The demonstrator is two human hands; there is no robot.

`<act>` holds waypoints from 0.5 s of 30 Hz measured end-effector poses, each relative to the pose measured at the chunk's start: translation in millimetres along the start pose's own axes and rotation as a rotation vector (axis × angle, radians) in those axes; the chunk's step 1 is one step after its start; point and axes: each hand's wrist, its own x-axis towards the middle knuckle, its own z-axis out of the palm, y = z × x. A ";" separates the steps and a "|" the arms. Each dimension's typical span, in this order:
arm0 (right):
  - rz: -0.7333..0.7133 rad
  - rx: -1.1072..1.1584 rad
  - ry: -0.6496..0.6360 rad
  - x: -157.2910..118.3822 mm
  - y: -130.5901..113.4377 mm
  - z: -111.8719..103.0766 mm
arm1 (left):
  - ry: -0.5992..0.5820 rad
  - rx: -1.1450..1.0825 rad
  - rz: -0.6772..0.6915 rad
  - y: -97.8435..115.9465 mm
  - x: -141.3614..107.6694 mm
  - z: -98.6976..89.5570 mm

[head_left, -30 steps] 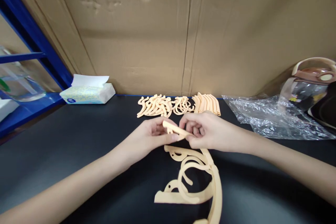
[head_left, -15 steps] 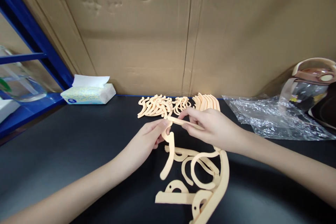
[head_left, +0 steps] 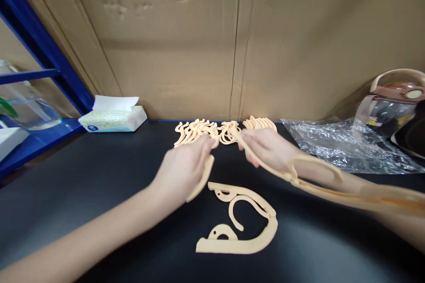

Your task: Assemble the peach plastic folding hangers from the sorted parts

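Observation:
My left hand (head_left: 182, 168) is closed around a curved beige piece (head_left: 203, 180); one end sticks out below the fingers and most of it is hidden in the palm. My right hand (head_left: 265, 148) grips one end of a beige folding hanger (head_left: 268, 169), which swings out to the right across my forearm, its far part blurred. The two hands are apart. Between them and nearer to me lies another folding hanger (head_left: 255, 246), folded into a bent shape with its hook inside, flat on the black table (head_left: 133, 177).
At the back are a pile of small beige curved pieces (head_left: 192, 131), several beige hooks (head_left: 228, 135) and a row of beige arms (head_left: 260, 123). A tissue pack (head_left: 113, 117) stands left, a clear plastic bag (head_left: 335, 146) and a bottle (head_left: 388, 110) right. Cardboard (head_left: 159, 44) closes off the back.
My right hand has lifted its hanger off the one beneath and swung it to the right. My hands have moved apart, and the left has turned over its curved piece.

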 end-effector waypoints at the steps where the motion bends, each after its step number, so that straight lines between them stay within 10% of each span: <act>1: 0.023 0.114 0.054 3.2 4.2 -4.9 | 0.056 -0.026 -0.036 -7.9 11.5 -4.1; 9: 0.089 0.669 0.104 11.2 14.7 -24.5 | 0.128 -0.111 -0.275 -86.7 92.8 -3.1; 15: 0.186 0.834 0.320 15.4 14.4 -29.3 | 0.138 -0.260 -0.259 -63.7 79.3 9.1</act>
